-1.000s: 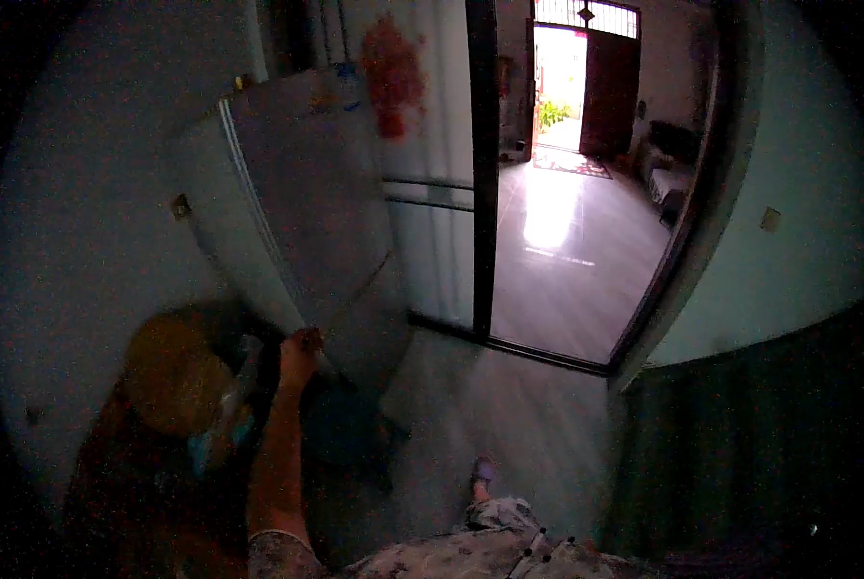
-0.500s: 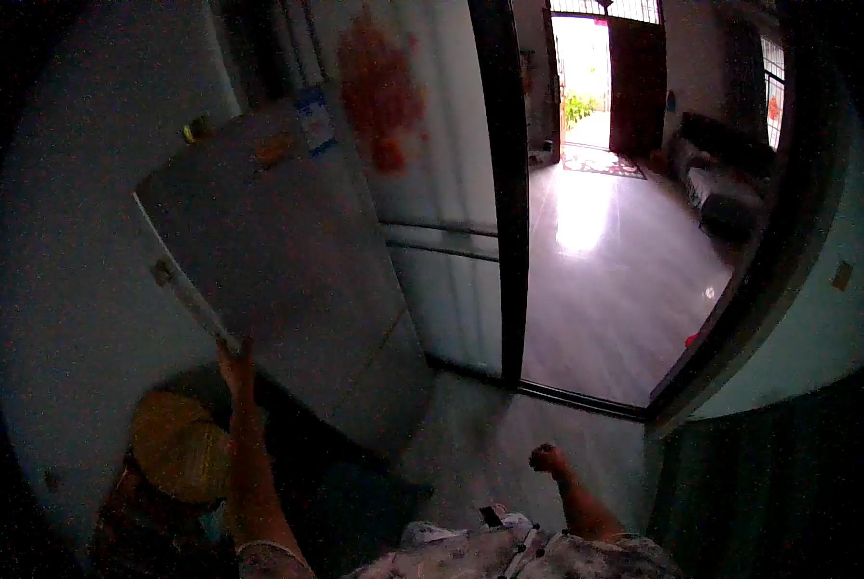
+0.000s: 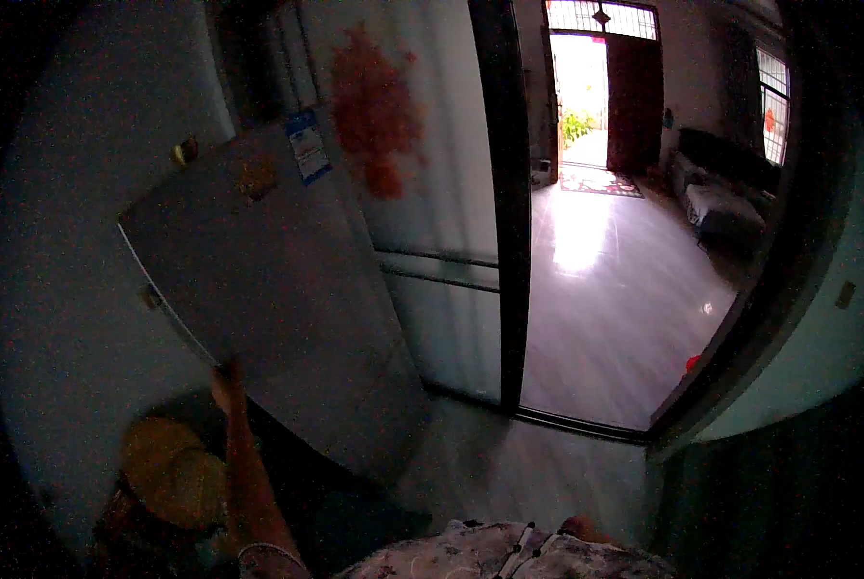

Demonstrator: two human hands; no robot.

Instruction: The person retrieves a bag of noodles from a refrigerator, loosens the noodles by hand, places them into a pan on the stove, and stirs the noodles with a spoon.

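A tall dark grey refrigerator (image 3: pixel 248 251) stands against the wall on the left, its door edge running down towards me. My left hand (image 3: pixel 225 388) is at the lower part of that edge, fingers bent around it. Dim light hides the exact grip. Of my right arm only a small dark patch (image 3: pixel 581 528) shows above my patterned shirt (image 3: pixel 509 555); its fingers are hidden. A round, straw-coloured object (image 3: pixel 173 471) lies below my left hand, beside the forearm.
Beside the refrigerator is a frosted sliding door panel (image 3: pixel 441 328) with a red pattern. Its doorway opens onto a shiny floor (image 3: pixel 586 338) with a raised-looking threshold track (image 3: pixel 586 425). Farther off are a mat (image 3: pixel 601 181), a sofa (image 3: pixel 726 207) and a bright outer door.
My right fist has drawn back towards my body, mostly out of sight. My left hand stays at the refrigerator door edge, whose pale strip looks narrower. The view has tilted slightly up.
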